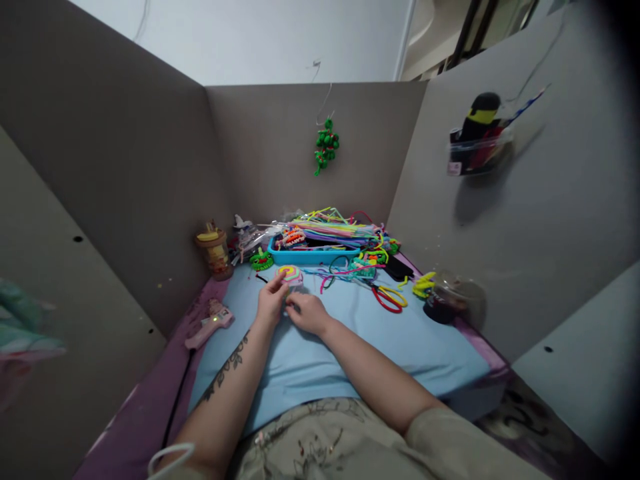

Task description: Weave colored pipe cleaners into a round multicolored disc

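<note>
Over the light blue cloth, my left hand [271, 301] pinches a round pastel swirl [292, 274], shaped like a lollipop, in yellow, pink and pale green. My right hand [309, 313] is closed just below and to the right of it, fingertips pressed together near its lower edge. What those fingertips grip is too small to make out. Red-and-yellow-handled scissors [387, 300] lie to the right of my hands. Colourful loose strands [330, 271] are spread just beyond the swirl.
Behind my hands, a blue tray [315, 257] holds many coloured strips. A green frog-like piece [261, 260], a cup [215, 250] and a pink device [210, 328] stand left. A dark phone-like object [399, 268] and a lidded tub [443, 303] sit right. Grey panels [280, 153] enclose the table.
</note>
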Action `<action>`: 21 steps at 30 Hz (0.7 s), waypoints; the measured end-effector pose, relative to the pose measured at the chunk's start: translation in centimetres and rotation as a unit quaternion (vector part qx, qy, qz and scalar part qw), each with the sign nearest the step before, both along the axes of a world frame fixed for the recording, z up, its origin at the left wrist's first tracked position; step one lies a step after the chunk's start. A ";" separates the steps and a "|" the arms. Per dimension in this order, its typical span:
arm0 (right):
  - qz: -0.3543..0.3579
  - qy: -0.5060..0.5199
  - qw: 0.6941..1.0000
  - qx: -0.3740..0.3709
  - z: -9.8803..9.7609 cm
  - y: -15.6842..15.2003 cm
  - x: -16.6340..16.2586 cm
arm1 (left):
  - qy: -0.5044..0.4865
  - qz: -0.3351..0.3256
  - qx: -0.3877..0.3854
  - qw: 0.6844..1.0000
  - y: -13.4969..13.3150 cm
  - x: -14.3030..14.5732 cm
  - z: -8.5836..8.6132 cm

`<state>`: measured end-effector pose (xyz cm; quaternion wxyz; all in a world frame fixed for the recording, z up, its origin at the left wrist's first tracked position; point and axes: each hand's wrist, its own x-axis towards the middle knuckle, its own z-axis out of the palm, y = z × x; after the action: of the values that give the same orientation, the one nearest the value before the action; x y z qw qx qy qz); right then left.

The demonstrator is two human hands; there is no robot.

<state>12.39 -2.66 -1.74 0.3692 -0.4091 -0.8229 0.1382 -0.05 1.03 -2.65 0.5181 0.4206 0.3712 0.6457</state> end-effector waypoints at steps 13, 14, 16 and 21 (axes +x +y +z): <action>-0.134 0.312 0.939 -0.060 -0.6 2.0 0.4 | -0.001 0.003 0.013 1.000 -0.4 0.4 0.7; -0.139 0.308 0.939 -0.057 -0.6 2.1 0.4 | 0.010 0.005 0.014 1.000 -0.4 0.4 0.6; -0.151 0.287 0.945 -0.048 -0.6 2.2 0.5 | 0.025 0.006 0.017 1.000 -0.4 0.5 0.6; -0.171 0.252 0.952 0.001 -0.4 2.4 0.9 | 0.028 -0.007 0.009 1.000 -0.4 0.7 0.4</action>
<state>13.26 -0.27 -2.18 0.5830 -0.4955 -0.6209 0.1705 0.68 0.59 -2.24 0.5084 0.4459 0.3762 0.6333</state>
